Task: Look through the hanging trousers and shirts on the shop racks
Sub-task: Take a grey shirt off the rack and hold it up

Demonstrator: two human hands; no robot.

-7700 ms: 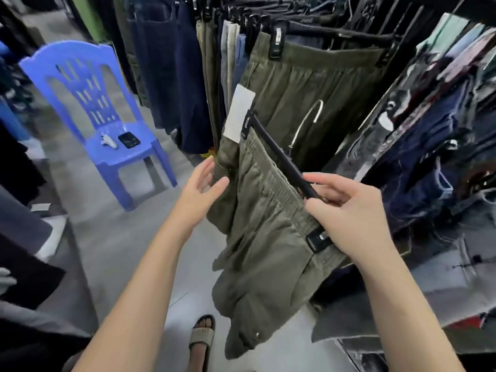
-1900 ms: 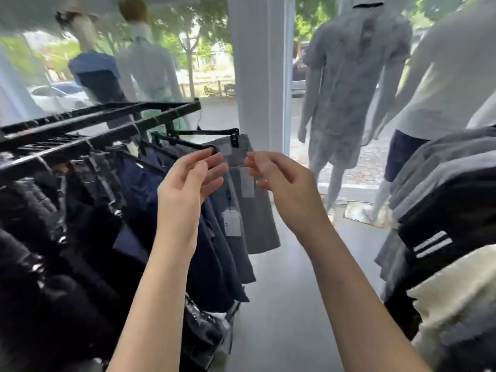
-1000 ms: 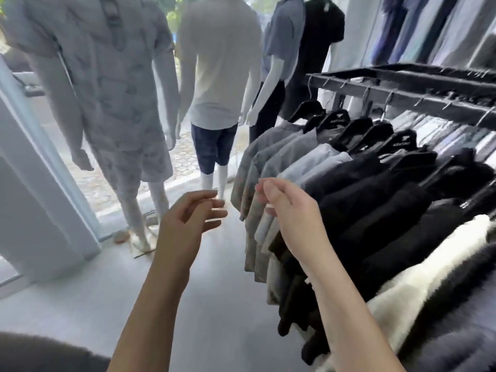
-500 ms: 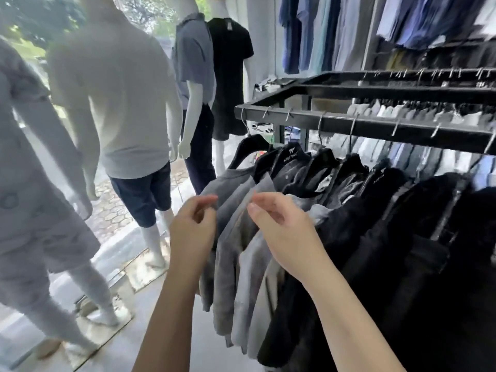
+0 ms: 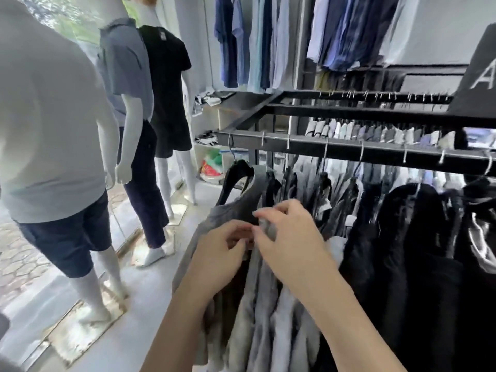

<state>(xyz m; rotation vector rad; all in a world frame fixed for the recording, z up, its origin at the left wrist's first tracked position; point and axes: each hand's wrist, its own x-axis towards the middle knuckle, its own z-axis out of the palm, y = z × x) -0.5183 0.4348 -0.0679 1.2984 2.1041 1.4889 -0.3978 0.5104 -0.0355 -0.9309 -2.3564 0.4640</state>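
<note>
Hands (image 5: pixel 257 245) among grey shirts (image 5: pixel 257 318), shop rack (image 5: pixel 349 153)

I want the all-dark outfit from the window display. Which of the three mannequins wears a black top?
The farthest mannequin, in black tee and black shorts; the middle mannequin wears a blue polo, the nearest mannequin a pale tee.

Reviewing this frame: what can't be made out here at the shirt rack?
- Head view: whether either hand grips fabric; the left hand and right hand overlap and are blurred.
- The sign lettering is cut off by the right edge.
- The grey shirts have their hems cut off by the bottom edge.
</note>
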